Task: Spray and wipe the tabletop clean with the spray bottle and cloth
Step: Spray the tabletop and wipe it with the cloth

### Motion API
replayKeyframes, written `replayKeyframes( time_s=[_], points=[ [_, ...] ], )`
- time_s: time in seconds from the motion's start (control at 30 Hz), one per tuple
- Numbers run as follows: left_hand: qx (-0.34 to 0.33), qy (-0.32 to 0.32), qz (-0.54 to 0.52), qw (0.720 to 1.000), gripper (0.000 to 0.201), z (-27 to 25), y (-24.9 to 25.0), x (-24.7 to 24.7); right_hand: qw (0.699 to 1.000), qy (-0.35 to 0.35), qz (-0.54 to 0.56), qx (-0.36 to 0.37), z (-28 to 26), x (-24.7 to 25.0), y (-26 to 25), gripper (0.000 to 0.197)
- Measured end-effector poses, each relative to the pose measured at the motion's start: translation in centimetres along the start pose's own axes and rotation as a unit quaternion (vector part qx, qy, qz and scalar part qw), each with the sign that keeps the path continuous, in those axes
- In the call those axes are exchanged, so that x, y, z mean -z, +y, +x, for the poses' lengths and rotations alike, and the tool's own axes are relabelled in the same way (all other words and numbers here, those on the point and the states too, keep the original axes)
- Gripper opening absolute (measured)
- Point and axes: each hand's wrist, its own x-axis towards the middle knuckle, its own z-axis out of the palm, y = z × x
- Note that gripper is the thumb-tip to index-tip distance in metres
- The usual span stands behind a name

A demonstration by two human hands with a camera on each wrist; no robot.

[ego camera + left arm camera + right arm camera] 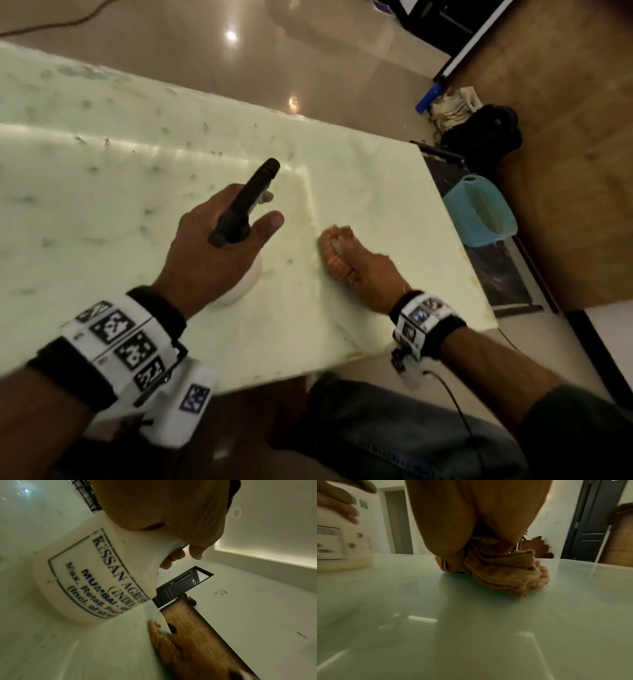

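Pale green stone fills the head view: my counter [102, 171], running from the upper left down to the lower right of the frame. My left hand [209, 246] is wrapped round the neck of the one spray bottle [245, 202], its black head pointing toward the upper middle, its white body hidden below my palm. Lower right of centre, my right hand [363, 274] presses the one orange cloth [337, 253] flat on the counter, fingers [337, 240] curled over it. Dark specks dot the left and upper part of the surface; the patch around the cloth looks cleaner. I judge the job partly done, with most of the left side still to spray and wipe. One blue tub [479, 212] sits on the floor at the right edge.

From the left wrist, the bottle's white body with blue print fills the centre left, my fingers [175, 558] clenched round its shoulder; the base is very close to the counter, whether touching I cannot tell.

From the right wrist, the bunched cloth lies in the middle of the frame, gripped under my hand and touching the counter; the bottle is a blur at the left edge.
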Motion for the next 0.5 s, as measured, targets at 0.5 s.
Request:
replayKeyframes(
  time_s=[0.5],
  points=[
    [0.027, 0.032, -0.011, 0.999, 0.017, -0.8, 0.1, 1.4, 0.976, 0.136, 0.105, -0.131, -17.7, -1.2, -4.5, 0.027]
  ],
)
